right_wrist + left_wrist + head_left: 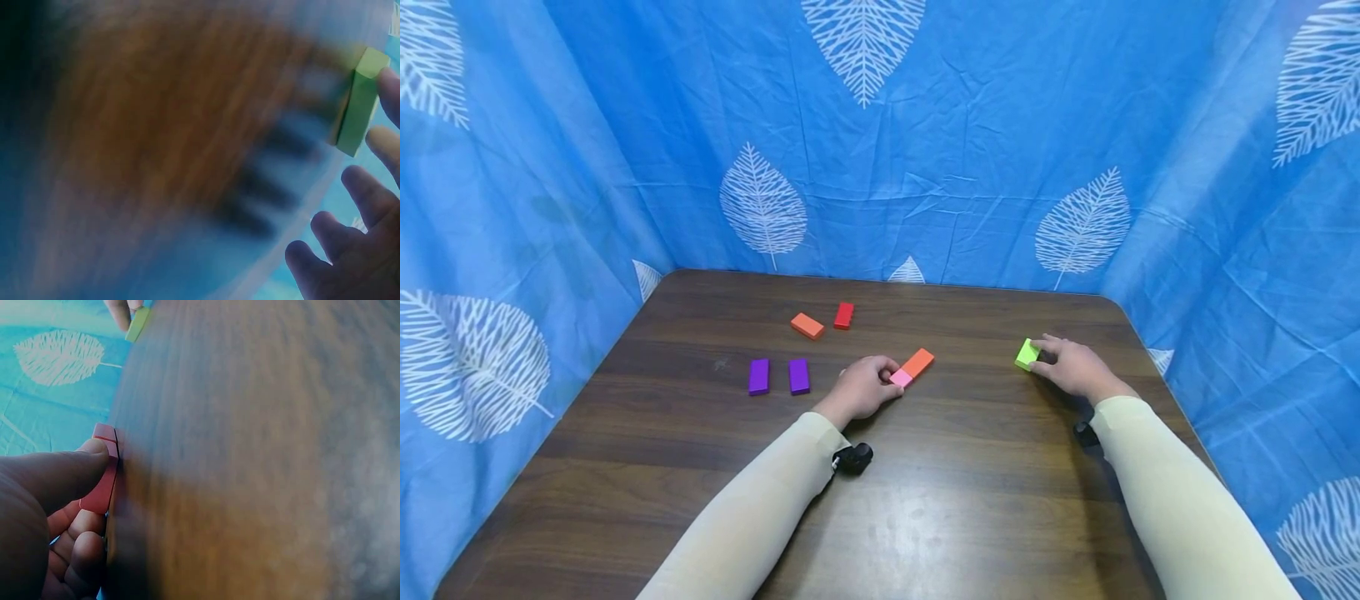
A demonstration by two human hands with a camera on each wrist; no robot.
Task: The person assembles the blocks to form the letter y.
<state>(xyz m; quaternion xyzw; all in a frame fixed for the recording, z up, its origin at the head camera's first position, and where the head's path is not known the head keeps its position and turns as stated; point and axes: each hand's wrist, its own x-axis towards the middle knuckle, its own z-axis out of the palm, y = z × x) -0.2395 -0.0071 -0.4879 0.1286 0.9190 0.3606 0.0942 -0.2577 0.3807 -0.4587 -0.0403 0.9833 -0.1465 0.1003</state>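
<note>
My left hand, near the middle of the table, pinches a small pink block between thumb and fingers. An orange block lies end to end with it on the far right side. In the left wrist view the thumb presses on the pink block, while the other fingers curl beneath. Over at the right, my right hand holds a lime green block by its edges with thumb and fingertip. The right wrist view shows the green block at the fingertips, the other fingers spread apart.
Two purple blocks stand side by side left of my left hand. Farther back lie another orange block and a red block. The brown wooden table is bordered by a blue leaf-patterned curtain at the back and sides.
</note>
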